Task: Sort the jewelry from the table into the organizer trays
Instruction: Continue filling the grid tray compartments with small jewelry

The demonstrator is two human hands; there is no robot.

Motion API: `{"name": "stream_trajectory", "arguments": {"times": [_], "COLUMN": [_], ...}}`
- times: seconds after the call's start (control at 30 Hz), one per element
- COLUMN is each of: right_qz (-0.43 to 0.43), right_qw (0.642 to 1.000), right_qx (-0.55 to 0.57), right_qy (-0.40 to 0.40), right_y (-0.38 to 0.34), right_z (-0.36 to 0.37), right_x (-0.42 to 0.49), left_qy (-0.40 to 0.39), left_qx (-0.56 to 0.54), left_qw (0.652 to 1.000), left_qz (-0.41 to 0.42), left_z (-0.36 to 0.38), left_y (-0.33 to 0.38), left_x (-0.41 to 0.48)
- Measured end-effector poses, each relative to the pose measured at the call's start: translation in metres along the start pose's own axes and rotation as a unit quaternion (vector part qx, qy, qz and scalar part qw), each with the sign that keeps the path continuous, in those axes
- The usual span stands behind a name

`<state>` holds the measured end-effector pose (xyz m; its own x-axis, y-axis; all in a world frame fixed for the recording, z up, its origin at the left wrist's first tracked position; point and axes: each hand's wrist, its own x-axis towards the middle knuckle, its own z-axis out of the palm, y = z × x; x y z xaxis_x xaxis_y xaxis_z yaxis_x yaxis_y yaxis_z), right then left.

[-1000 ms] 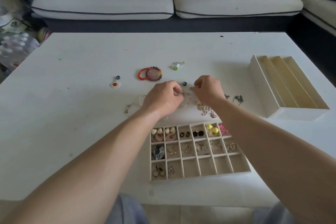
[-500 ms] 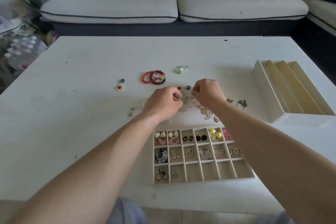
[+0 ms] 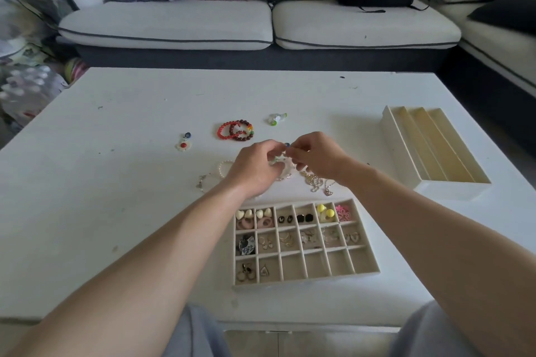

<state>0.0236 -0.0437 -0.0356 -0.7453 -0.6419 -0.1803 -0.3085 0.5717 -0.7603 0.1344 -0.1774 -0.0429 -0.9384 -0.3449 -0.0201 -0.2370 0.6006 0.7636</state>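
Observation:
My left hand (image 3: 255, 166) and my right hand (image 3: 316, 153) meet fingertip to fingertip over a pile of loose jewelry at the table's middle. Both pinch a small piece with a blue bead (image 3: 287, 144); what else hangs from it is hidden by the fingers. A pearl bracelet (image 3: 222, 169) lies partly under my left hand. Gold and silver chains (image 3: 314, 182) lie below my right wrist. The grid organizer tray (image 3: 366, 270) sits near me, its top two rows holding earrings. A long three-slot tray (image 3: 388, 127) stands at the right.
Red and dark bead bracelets (image 3: 235, 130) lie beyond my hands, with a green-white piece (image 3: 277, 119) to their right and a flower charm (image 3: 183, 144) to the left. A small silver chain (image 3: 201, 182) lies left of the pearls. A sofa (image 3: 261, 23) runs behind the table.
Both hands have lifted slightly and drawn together, with the blue-beaded piece now raised between their fingertips. The camera has tilted up a little.

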Motion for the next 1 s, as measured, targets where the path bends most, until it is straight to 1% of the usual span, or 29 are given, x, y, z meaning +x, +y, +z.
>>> {"name": "stream_trajectory", "arguments": {"times": [0.1, 0.2, 0.27, 0.33, 0.5, 0.63, 0.7, 0.77, 0.83, 1.0], "right_qz": [0.012, 0.040, 0.052, 0.054, 0.022, -0.003, -0.014, -0.027, -0.034, -0.042], "right_qw": [0.991, 0.961, 0.940, 0.931, 0.939, 0.953, 0.964, 0.978, 0.986, 0.990], "right_qx": [0.130, 0.260, 0.316, 0.339, 0.336, 0.297, 0.264, 0.206, 0.162, 0.120], "right_qy": [-0.041, -0.085, -0.116, -0.128, -0.077, -0.051, -0.034, -0.020, -0.025, -0.059], "right_y": [-0.009, -0.017, -0.021, -0.025, -0.031, -0.033, -0.034, -0.035, -0.036, -0.036], "right_z": [-0.005, -0.012, -0.016, -0.020, -0.018, -0.011, -0.007, -0.002, 0.004, 0.019], "right_x": [-0.022, -0.043, -0.057, -0.070, -0.098, -0.114, -0.119, -0.122, -0.124, -0.121], "left_qy": [0.048, 0.091, 0.096, 0.097, 0.065, 0.026, 0.011, -0.007, -0.026, -0.043], "left_qx": [-0.060, -0.081, -0.078, -0.062, -0.087, -0.151, -0.160, -0.138, -0.119, -0.091], "left_qw": [0.997, 0.992, 0.990, 0.990, 0.993, 0.988, 0.987, 0.990, 0.992, 0.994], "left_qz": [0.011, 0.039, 0.067, 0.082, 0.044, -0.001, -0.010, -0.016, -0.027, -0.041], "left_z": [-0.002, -0.007, -0.011, -0.014, -0.017, -0.021, -0.022, -0.022, -0.021, -0.027], "left_y": [0.011, 0.023, 0.031, 0.038, 0.043, 0.047, 0.046, 0.042, 0.033, 0.013], "left_x": [-0.011, -0.025, -0.037, -0.047, -0.071, -0.093, -0.100, -0.106, -0.110, -0.116]}}
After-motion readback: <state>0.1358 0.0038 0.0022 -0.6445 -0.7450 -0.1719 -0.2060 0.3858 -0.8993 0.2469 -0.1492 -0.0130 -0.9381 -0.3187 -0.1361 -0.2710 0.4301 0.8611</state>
